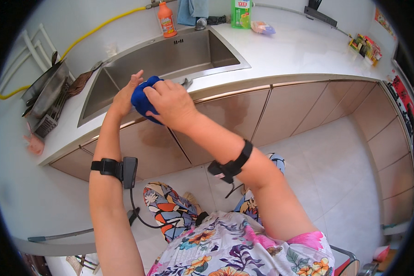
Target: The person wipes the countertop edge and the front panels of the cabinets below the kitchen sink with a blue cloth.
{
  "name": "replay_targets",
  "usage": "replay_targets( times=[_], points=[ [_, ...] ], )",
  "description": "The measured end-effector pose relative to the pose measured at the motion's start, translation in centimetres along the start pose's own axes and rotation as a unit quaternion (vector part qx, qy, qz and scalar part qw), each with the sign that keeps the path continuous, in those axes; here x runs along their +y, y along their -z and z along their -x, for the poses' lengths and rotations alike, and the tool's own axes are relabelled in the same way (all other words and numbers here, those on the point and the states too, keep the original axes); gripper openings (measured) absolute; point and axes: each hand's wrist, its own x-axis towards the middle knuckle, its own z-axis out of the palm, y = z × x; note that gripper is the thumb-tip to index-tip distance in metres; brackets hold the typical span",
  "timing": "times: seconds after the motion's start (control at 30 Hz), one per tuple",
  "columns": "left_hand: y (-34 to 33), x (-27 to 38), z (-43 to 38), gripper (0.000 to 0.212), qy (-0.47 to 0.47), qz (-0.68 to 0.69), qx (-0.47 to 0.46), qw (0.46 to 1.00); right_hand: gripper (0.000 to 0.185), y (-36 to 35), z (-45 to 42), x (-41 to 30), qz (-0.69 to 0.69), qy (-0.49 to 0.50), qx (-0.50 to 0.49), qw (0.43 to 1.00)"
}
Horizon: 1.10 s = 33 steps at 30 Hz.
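A bunched blue cloth is held above the front rim of the stainless steel sink. My right hand grips it from the right, fingers curled over its top and thumb below. On the cloth's left side is my left hand, touching or very near it. Some left fingers point up and stand free of the cloth; the palm side is hidden. Just behind my right hand, a small grey metal piece shows at the sink's near edge, partly covered.
An orange bottle and a hanging blue cloth are behind the sink. A green bottle and a soft packet stand on the white counter. Pans lean at the left. Cabinet doors line the front.
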Motion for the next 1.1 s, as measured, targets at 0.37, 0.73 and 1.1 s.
replay_targets(
  times=[0.37, 0.73, 1.1],
  points=[
    [-1.0, 3.8, 2.5, 0.070, -0.042, -0.296, 0.016, 0.954, 0.064, 18.5, 7.0, 15.9, 0.133, -0.063, -0.068, 0.987],
    [-1.0, 3.0, 1.7, 0.073, -0.055, -0.316, 0.004, 0.947, 0.062, 22.9, 9.9, 18.1, 0.204, -0.138, 0.003, 0.969],
    [0.3, 2.9, 1.6, 0.099, -0.013, 0.151, -0.029, 0.988, 0.051, 0.8, -0.2, -2.7, 0.025, -0.075, -0.025, 0.997]
  ],
)
